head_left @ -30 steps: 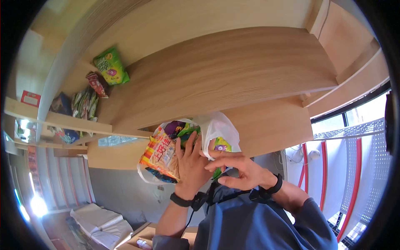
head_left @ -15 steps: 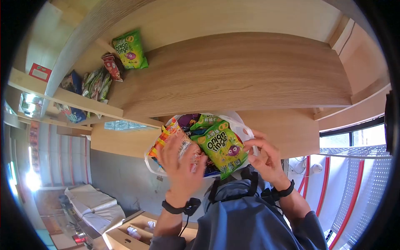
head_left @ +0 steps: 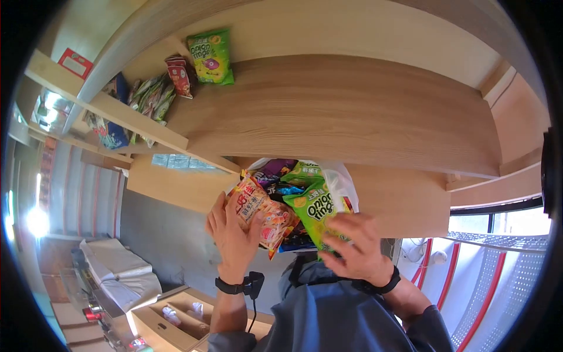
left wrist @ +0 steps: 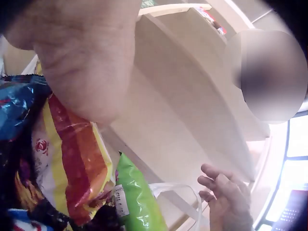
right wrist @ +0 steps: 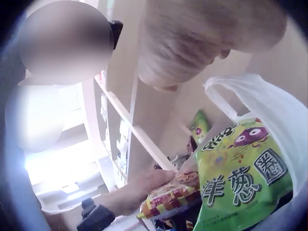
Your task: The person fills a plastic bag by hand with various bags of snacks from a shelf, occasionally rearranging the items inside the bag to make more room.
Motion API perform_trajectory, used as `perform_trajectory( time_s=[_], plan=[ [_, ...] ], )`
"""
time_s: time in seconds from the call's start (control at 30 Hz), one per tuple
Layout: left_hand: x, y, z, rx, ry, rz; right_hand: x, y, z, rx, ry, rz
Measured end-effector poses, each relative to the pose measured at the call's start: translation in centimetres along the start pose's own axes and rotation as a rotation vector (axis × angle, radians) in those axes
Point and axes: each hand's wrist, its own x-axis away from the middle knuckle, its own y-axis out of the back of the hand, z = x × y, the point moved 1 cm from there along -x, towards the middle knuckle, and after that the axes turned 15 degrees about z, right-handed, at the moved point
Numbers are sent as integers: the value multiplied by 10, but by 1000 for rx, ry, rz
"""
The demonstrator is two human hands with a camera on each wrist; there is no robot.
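In the head view, a white plastic bag (head_left: 346, 182) holds several snack packets below the shelf edge. My left hand (head_left: 231, 237) grips the left side of an orange-and-red snack packet (head_left: 264, 214), thumb across its front. The packet's yellow and red striped side shows in the left wrist view, close under the palm. My right hand (head_left: 360, 249) hovers by a green onion rings packet (head_left: 311, 208), fingers loosely bent and holding nothing. The right wrist view shows this packet upright, the carrier bag's white handle (right wrist: 224, 96) beside it.
A wooden shelf (head_left: 346, 111) spans the space ahead. On its left stand another green onion rings packet (head_left: 211, 58), a dark red packet (head_left: 179, 76) and several more packets behind a wooden divider (head_left: 138, 120). A cardboard box (head_left: 164, 320) lies at the lower left.
My left hand has come down to the left edge of the orange packet, which now tilts. The right hand has left the carrier bag's rim and moved over the green packet. The view has shifted.
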Motion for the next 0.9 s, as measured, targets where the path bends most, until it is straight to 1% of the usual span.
perform_trajectory(
  time_s=[0.07, 0.1, 0.13, 0.2, 0.23, 0.3, 0.37, 0.47, 0.5, 0.57, 0.6, 0.67, 0.7, 0.73, 0.77, 0.8, 0.83, 0.87, 0.9],
  plan=[
    [-1, 1, 2, 56, -9, -22, -6, -13, 3, 16, 73, 251],
    [-1, 2, 4, 60, -2, -27, -9, -20, 4, 97, -30, 328],
    [-1, 3, 7, 81, 6, -14, -9, -25, -1, 98, -24, 331],
    [0, 7, 10, 103, 18, -6, -10, -34, -15, 279, -109, 292],
    [1, 10, 8, 151, -2, -21, -10, -33, -17, 288, -133, 294],
    [4, 13, 9, 203, -6, -41, -13, -31, -15, 236, -121, 290],
    [5, 13, 12, 388, -46, -76, -16, -27, -9, 186, -111, 284],
    [5, 18, 8, 457, -51, -70, -18, -28, 6, 104, -79, 309],
    [6, 19, 6, 460, -39, -79, -17, -32, 11, 93, -39, 349],
    [7, 20, 2, 528, -87, -74, -15, -42, 18, 96, 29, 425],
    [8, 24, 0, 529, -79, -81, -18, -45, 21, 96, 39, 430],
    [9, 30, -3, 631, -139, -71, -24, -50, 27, 183, 20, 548],
    [11, 29, -4, 632, -132, -78, -25, -51, 29, 164, -13, 563],
    [13, 28, -3, 778, -114, -93, -26, -55, 29, 165, -5, 567],
    [14, 26, -1, 925, -97, -109, -25, -61, 27, 179, -25, 516],
    [15, 22, 5, 928, -92, -117, -25, -64, 26, 192, -46, 465],
    [16, 19, 15, 873, -106, -168, -29, -65, 27, 195, -38, 470],
    [16, 19, 22, 818, -119, -219, -34, -65, 29, 168, -39, 435],
    [16, 22, 27, 821, -115, -224, -37, -64, 29, 142, -41, 400]
  ],
)
